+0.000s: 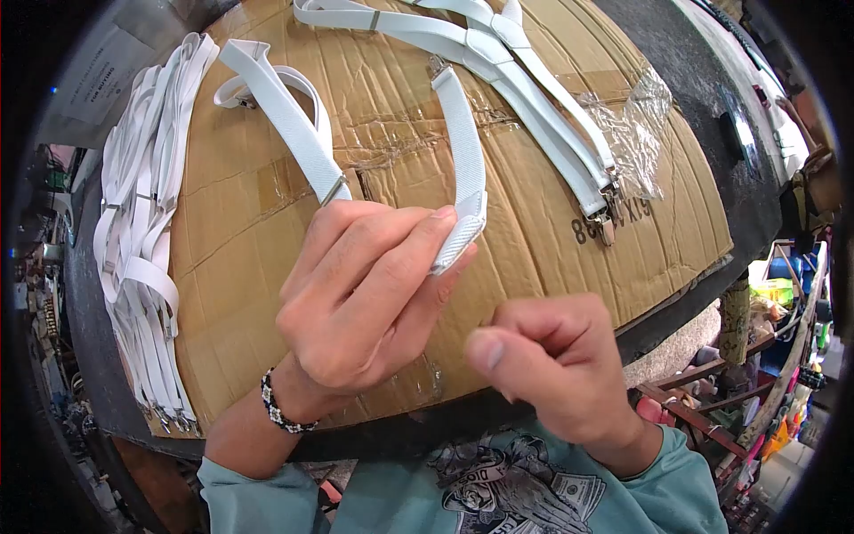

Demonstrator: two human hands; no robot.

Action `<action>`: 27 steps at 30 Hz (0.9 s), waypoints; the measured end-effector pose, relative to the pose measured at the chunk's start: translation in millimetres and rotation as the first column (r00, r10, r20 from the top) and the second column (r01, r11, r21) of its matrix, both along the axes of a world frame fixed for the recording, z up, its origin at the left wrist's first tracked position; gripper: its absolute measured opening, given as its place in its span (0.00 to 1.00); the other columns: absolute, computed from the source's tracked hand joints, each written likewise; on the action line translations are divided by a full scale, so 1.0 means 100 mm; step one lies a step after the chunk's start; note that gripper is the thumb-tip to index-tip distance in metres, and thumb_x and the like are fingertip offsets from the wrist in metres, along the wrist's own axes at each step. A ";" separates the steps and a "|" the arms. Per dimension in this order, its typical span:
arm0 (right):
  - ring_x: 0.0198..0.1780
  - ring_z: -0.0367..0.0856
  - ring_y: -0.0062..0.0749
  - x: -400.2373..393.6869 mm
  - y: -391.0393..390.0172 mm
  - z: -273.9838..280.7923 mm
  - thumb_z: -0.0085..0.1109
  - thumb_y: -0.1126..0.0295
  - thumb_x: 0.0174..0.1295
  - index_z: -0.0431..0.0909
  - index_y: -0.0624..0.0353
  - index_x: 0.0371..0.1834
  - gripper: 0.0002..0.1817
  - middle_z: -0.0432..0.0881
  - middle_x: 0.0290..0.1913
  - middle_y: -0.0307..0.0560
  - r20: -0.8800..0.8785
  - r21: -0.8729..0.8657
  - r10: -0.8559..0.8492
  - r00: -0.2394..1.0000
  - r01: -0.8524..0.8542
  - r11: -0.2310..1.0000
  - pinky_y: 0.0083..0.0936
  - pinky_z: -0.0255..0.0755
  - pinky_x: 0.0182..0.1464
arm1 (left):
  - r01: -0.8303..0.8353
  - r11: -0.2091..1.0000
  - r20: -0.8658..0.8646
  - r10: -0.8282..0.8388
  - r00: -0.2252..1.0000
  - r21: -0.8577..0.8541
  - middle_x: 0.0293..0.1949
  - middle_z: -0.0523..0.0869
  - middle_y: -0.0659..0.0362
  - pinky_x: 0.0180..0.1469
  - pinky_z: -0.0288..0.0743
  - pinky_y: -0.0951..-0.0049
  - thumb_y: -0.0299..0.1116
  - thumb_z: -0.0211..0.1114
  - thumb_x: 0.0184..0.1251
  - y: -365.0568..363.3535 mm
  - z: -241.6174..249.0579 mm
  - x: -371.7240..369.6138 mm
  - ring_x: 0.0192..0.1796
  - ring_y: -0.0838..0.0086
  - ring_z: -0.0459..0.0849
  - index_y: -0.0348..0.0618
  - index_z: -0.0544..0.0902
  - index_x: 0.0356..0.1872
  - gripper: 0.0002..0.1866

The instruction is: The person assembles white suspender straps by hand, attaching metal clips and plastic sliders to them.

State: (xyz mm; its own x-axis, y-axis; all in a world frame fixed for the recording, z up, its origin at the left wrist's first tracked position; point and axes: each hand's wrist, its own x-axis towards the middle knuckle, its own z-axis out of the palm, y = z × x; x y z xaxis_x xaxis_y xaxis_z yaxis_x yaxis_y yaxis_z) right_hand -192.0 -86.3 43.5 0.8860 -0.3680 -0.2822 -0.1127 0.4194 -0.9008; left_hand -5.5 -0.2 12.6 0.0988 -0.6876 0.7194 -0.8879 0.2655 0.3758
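Note:
My left hand (360,298) is closed over the cardboard, pinching a white elastic suspender strap (464,142) between thumb and fingers. This strap's folded, stitched part sits at the fingertips, and its far end carries a metal clip (438,65). Another length of white strap (289,129) with a metal slider (334,189) runs up and left from behind the same hand; the hand hides how the two connect. To the right, my right hand (560,365) is curled closed, apart from the strap, thumb against the bent fingers. What it holds, if anything, is hidden.
A flattened cardboard sheet (240,311) covers the dark table (756,169). On its left lies a bundle of white suspenders (142,231). More white suspenders (534,116) with metal clips lie at upper right, beside crumpled clear plastic (636,125). A rack (712,392) stands at right.

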 end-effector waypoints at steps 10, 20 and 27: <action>0.21 0.65 0.08 0.23 0.03 0.10 0.64 0.76 0.68 0.82 0.72 0.46 0.09 0.77 0.25 0.32 -0.055 -0.008 -0.357 0.932 0.357 0.934 0.12 0.51 0.21 | 0.030 0.999 0.131 -0.026 0.991 -0.024 0.39 0.87 0.51 0.37 0.78 0.64 0.20 0.77 0.42 0.01 -0.02 0.02 0.37 0.61 0.83 0.27 0.87 0.44 0.21; 0.20 0.64 0.07 0.20 0.04 0.13 0.66 0.77 0.67 0.83 0.70 0.44 0.07 0.78 0.24 0.33 -0.138 0.000 -0.400 0.906 0.404 0.915 0.12 0.50 0.19 | 0.062 0.997 0.277 -0.072 0.958 0.045 0.44 0.88 0.46 0.40 0.79 0.63 0.18 0.77 0.47 0.08 0.04 0.01 0.40 0.58 0.84 0.25 0.86 0.48 0.23; 0.18 0.63 0.07 0.21 0.04 0.13 0.67 0.77 0.67 0.83 0.70 0.42 0.06 0.77 0.22 0.32 -0.139 0.004 -0.404 0.904 0.409 0.913 0.12 0.49 0.19 | 0.059 0.997 0.380 -0.033 0.925 -0.056 0.41 0.87 0.44 0.39 0.79 0.63 0.27 0.68 0.44 0.03 -0.03 0.02 0.39 0.60 0.83 0.24 0.87 0.43 0.21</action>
State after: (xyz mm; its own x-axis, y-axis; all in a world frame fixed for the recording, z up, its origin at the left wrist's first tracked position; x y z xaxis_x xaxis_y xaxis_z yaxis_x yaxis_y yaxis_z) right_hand -171.5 -82.2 56.4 0.6153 -0.6770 -0.4038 -0.0432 0.4825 -0.8748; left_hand -3.5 2.4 9.8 -0.2200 -0.6352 0.7404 -0.9467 0.3222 -0.0048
